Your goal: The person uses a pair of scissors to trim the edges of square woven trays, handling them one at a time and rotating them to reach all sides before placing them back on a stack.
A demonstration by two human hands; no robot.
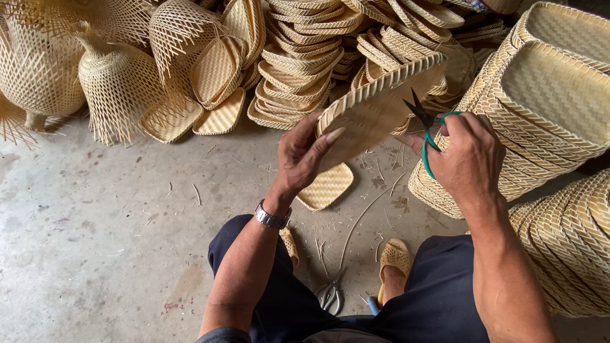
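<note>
Two hands work over the floor [95, 241] in the head view; the left hand [304, 155] has its fingers clamped on a woven bamboo tray [375, 105], held in the air at chest height before the stacked trays [298, 57]; the right hand [467, 159] is closed around green-handled scissors [427, 124], blades slightly apart at the tray's edge; trimming well seems to call for a steady tray and blades close along the rim; the tray's long axis runs from lower left up to upper right, tilted.
</note>
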